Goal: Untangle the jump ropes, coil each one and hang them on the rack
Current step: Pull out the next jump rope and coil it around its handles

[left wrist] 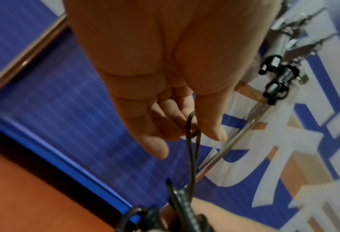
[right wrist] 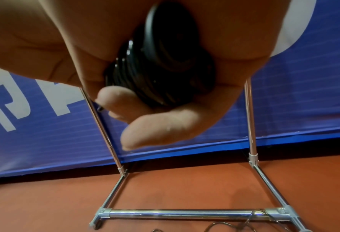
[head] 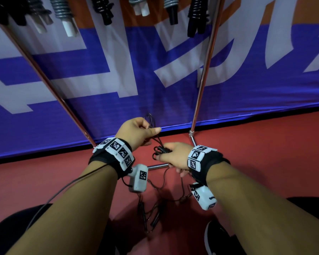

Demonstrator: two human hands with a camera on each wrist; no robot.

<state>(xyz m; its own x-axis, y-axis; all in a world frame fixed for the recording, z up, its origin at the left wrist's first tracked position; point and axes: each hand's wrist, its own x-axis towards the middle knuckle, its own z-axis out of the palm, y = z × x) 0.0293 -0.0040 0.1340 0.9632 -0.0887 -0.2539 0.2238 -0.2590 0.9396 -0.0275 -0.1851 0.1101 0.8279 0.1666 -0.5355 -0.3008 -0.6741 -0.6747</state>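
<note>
Head view: left hand [head: 136,131] pinches a rope loop [head: 151,120]; right hand [head: 173,155] grips the coiled bundle [head: 161,150] (black).

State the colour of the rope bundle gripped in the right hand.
Black; the coiled jump rope in the right hand shows best from the right wrist.

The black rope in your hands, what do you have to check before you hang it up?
1. Right hand grips the black rope bundle: ok.
2. Left hand pinches the rope loop: ok.
3. Rope fully coiled: not ok, a loop is still loose between the hands.
4. Other rope off the floor: not ok, it lies tangled below.
5. Free hook on the rack: cannot tell, the top is cut off.
6. Held rope clear of the floor rope: cannot tell.
</note>
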